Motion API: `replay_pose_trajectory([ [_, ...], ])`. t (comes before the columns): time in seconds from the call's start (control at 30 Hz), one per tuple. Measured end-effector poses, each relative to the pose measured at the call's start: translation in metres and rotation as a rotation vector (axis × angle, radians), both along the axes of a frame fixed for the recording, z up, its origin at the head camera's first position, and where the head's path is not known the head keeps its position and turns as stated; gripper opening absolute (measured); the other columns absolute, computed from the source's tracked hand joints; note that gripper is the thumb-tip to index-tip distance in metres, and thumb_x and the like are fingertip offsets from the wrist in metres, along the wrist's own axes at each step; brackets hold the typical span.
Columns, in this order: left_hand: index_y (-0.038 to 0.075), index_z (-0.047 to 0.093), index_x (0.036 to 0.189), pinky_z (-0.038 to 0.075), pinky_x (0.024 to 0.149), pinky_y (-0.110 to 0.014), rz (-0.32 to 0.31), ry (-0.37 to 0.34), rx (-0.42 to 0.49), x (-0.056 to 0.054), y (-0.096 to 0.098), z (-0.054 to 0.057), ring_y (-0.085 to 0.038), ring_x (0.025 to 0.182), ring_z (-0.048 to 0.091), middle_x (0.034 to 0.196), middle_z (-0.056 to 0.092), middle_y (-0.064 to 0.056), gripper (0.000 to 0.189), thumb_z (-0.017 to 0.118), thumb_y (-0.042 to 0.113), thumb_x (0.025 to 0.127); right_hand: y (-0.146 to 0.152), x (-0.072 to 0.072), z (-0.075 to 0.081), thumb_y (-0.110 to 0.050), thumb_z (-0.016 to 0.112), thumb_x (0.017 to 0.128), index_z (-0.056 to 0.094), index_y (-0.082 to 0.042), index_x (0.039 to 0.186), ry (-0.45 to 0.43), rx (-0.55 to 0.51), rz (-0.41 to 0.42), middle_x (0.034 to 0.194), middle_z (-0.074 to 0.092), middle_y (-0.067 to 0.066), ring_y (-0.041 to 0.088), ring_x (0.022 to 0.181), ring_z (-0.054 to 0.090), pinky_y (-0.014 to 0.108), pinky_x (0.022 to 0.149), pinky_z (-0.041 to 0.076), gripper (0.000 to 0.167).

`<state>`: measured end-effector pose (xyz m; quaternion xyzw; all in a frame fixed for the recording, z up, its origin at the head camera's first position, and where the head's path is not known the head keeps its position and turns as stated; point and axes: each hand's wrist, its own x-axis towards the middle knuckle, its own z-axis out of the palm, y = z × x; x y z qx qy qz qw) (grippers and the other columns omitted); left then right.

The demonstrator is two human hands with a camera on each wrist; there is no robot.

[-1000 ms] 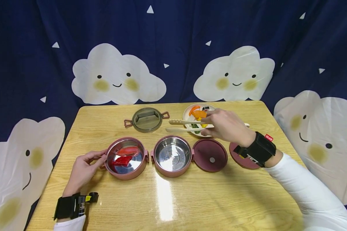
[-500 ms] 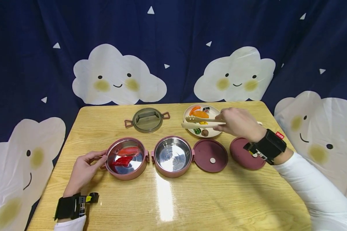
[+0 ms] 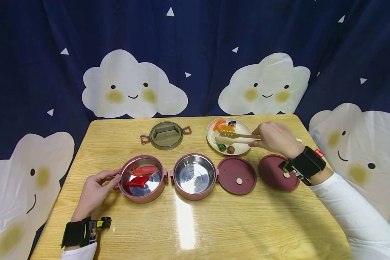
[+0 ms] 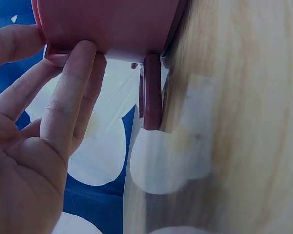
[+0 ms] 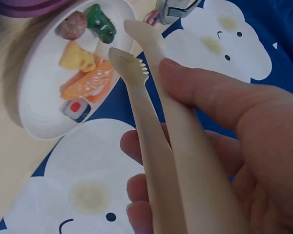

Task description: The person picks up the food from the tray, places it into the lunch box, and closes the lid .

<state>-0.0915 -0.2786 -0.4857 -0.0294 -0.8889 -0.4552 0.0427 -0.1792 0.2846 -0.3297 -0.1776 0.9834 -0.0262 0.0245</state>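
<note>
My left hand point(image 3: 94, 191) grips the side handle of a pink pot point(image 3: 143, 198) at its left. Inside that pot lie two red food pieces point(image 3: 138, 181). The left wrist view shows thumb and fingers about the handle and the pot's outer wall. My right hand point(image 3: 274, 139) holds beige tongs point(image 5: 185, 146), their two arms slightly apart with nothing between the tips. The tips overlap the cream plate point(image 3: 211, 144) in the head view. On the plate are orange pieces point(image 3: 225, 128), a sushi roll point(image 3: 232, 123), a green piece point(image 3: 221, 147), a brown ball point(image 3: 230, 150) and a yellow piece point(image 5: 77, 57).
A second pink pot point(image 3: 194, 195) with a bare steel inside stands right of the first. Beside it lie two dark red round lids point(image 3: 235, 175), point(image 3: 276, 180) under the right forearm. A see-through lid with handles point(image 3: 165, 137) rests behind the pots.
My right hand has shifted right with the tongs, and their tips have gone from left of the plate to over it. The tongs' arms are closer together. My left hand stays at the pot.
</note>
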Motion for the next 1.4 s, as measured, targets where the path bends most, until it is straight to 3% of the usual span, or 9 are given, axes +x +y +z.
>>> replay_pose_trajectory([
  [0.27,0.010,0.078,0.126,0.047,0.090,-0.007,0.003,-0.006,0.002,0.000,0.001,0.001,0.011,0.092,0.065,0.107,0.079,0.014,0.030,0.073,0.027,0.101,0.005,0.001,-0.008,-0.036,0.088,0.085,0.086,-0.014,0.100,-0.023,0.000,-0.022,0.078,0.075,0.001,0.018,0.064,0.055,0.033,0.049,0.038,0.027],
  [0.47,0.008,0.077,0.126,0.046,0.090,-0.006,-0.002,-0.002,0.015,0.000,0.001,0.003,0.011,0.093,0.065,0.111,0.082,-0.001,0.031,0.073,0.026,0.101,0.005,0.001,-0.014,-0.035,0.088,0.085,0.085,-0.013,0.098,-0.045,-0.003,-0.020,0.079,0.075,0.000,0.017,0.064,0.056,0.033,0.050,0.039,0.026],
  [0.73,0.008,0.078,0.125,0.047,0.087,-0.009,0.001,0.005,0.024,0.001,0.001,0.002,0.012,0.093,0.065,0.106,0.078,0.016,0.030,0.074,0.025,0.101,0.001,0.003,-0.019,-0.034,0.088,0.085,0.084,-0.017,0.090,-0.034,0.011,-0.002,0.076,0.074,-0.002,0.016,0.063,0.056,0.033,0.050,0.040,0.018],
  [0.9,0.008,0.078,0.125,0.047,0.089,-0.007,0.003,0.002,0.016,0.001,0.001,0.002,0.012,0.092,0.065,0.107,0.080,0.010,0.031,0.073,0.026,0.101,0.000,0.005,-0.020,-0.030,0.087,0.086,0.084,-0.017,0.090,-0.018,0.012,0.002,0.077,0.075,-0.001,0.015,0.061,0.056,0.034,0.049,0.041,0.014],
  [1.1,0.009,0.078,0.125,0.046,0.090,-0.006,0.000,0.004,0.006,-0.001,0.001,0.002,0.012,0.092,0.065,0.107,0.079,0.015,0.030,0.074,0.026,0.101,0.001,0.006,-0.021,-0.029,0.086,0.088,0.084,-0.015,0.093,0.009,0.008,0.022,0.079,0.077,0.001,0.014,0.061,0.058,0.033,0.047,0.043,0.015],
  [1.4,0.007,0.078,0.125,0.047,0.089,-0.007,0.007,0.003,0.018,0.001,0.001,0.002,0.014,0.094,0.065,0.108,0.080,0.011,0.031,0.074,0.026,0.101,0.002,0.006,-0.012,-0.030,0.086,0.088,0.085,-0.015,0.095,0.040,-0.001,0.038,0.079,0.077,0.000,0.014,0.061,0.059,0.033,0.047,0.043,0.017],
])
